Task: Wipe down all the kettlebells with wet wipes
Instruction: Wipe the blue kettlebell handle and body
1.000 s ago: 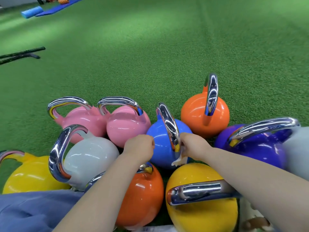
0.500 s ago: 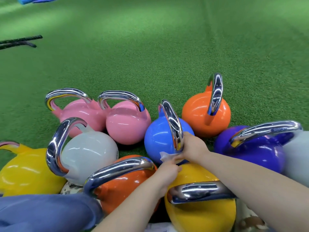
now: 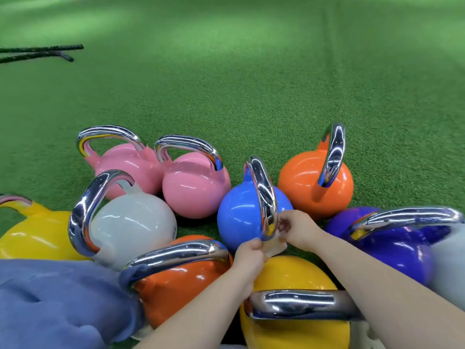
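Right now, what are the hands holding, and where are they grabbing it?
Both hands hold the wet wipe: the left hand grips its lower left end, the right hand pinches its upper end, against the blue kettlebell handle's base.

- The blue kettlebell (image 3: 241, 217) is hemmed in by the pink kettlebell (image 3: 195, 190) and orange kettlebell (image 3: 309, 185).
- Open green turf (image 3: 251, 84) is left beyond.

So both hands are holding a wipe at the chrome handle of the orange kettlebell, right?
Not quite: in the head view both the left hand and the right hand hold the wet wipe at the chrome handle of the blue kettlebell, not an orange one.
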Demonstrator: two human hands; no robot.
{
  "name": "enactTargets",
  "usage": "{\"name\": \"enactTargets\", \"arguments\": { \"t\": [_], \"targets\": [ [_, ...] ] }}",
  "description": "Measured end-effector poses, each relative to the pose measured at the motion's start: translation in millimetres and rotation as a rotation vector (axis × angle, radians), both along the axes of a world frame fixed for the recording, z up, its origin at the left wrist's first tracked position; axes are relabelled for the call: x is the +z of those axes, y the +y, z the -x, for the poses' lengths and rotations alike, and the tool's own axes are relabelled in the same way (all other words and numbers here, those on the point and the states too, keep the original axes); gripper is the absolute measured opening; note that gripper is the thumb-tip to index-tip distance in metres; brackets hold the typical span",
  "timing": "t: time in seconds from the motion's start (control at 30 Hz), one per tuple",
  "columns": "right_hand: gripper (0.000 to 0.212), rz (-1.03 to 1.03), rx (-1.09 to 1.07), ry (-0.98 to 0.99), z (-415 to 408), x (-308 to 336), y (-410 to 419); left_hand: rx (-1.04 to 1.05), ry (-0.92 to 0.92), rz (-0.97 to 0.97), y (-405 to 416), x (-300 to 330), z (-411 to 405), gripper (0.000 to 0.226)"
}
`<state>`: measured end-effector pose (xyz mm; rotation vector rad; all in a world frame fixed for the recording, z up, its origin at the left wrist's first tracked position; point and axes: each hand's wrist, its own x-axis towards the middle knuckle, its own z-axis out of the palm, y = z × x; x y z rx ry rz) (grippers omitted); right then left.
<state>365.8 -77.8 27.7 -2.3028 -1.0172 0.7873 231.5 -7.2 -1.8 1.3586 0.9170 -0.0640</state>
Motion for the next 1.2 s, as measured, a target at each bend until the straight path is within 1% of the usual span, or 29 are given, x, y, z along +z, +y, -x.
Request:
{"name": "enactTargets", "arguments": {
  "t": [0.1,0.17,0.23,0.27,0.33,0.4,0.47,0.53,0.6,0.7,0.8,0.83,0.9,0.97,1.07,1.13,1.2],
  "targets": [
    [0.039,-0.031,-0.049,0.012,-1.2,-4.0,-0.6,0.042,-0.028,-0.047,-1.7,2.3,1.3,0.024],
    [0.035,-0.04,-0.098,-0.026,-1.9,-8.0,-1.9,0.042,-0.091,-0.147,-2.2,5.1,1.9,0.026],
    [0.035,0.011,-0.132,-0.072,-3.1,-10.7,-3.5,0.015,-0.137,-0.265,-1.8,8.5,2.4,0.021],
    [0.037,0.052,-0.143,-0.087,-2.9,-11.4,-4.3,0.005,-0.158,-0.316,-0.4,6.4,2.2,0.022],
    [0.042,0.12,-0.141,-0.123,-1.4,-10.6,-4.7,-0.006,-0.161,-0.359,2.0,4.6,2.0,0.033],
    [0.055,0.171,-0.118,-0.158,0.6,-9.1,-3.4,0.027,-0.164,-0.324,2.7,4.7,3.4,0.049],
    [0.07,0.187,-0.103,-0.199,2.1,-10.2,-1.5,0.061,-0.196,-0.315,2.1,4.2,3.3,0.058],
    [0.076,0.195,-0.09,-0.234,3.1,-13.0,-0.1,0.069,-0.219,-0.343,3.5,6.0,-0.1,0.059],
    [0.078,0.231,-0.064,-0.256,4.3,-15.6,1.2,0.059,-0.237,-0.408,4.4,12.5,-4.3,0.054],
    [0.078,0.271,-0.051,-0.259,5.6,-13.5,3.6,0.05,-0.247,-0.5,3.8,19.7,-13.2,0.046],
    [0.072,0.284,-0.038,-0.267,6.1,-10.5,5.2,-0.018,-0.235,-0.517,5.1,28.4,-22.7,0.044],
    [0.067,0.283,-0.045,-0.264,5.6,-10.1,5.2,-0.065,-0.242,-0.536,7.2,29.5,-24.8,0.046],
    [0.06,0.276,-0.061,-0.269,4.5,-11.0,5.1,-0.105,-0.243,-0.561,12.4,27.7,-26.5,0.059],
    [0.054,0.26,-0.075,-0.279,2.0,-12.8,4.0,-0.076,-0.233,-0.586,14.0,26.2,-26.1,0.065],
    [0.044,0.223,-0.072,-0.303,-1.3,-14.1,2.3,0.018,-0.217,-0.57,9.5,21.4,-25.3,0.064],
    [0.036,0.184,-0.079,-0.282,-2.7,-12.9,1.3,0.062,-0.206,-0.55,7.1,21.1,-24.4,0.061],
    [0.03,0.124,-0.103,-0.219,-3.7,-13.8,0.1,0.052,-0.208,-0.56,5.4,24.4,-22.5,0.053]
  ]
}}
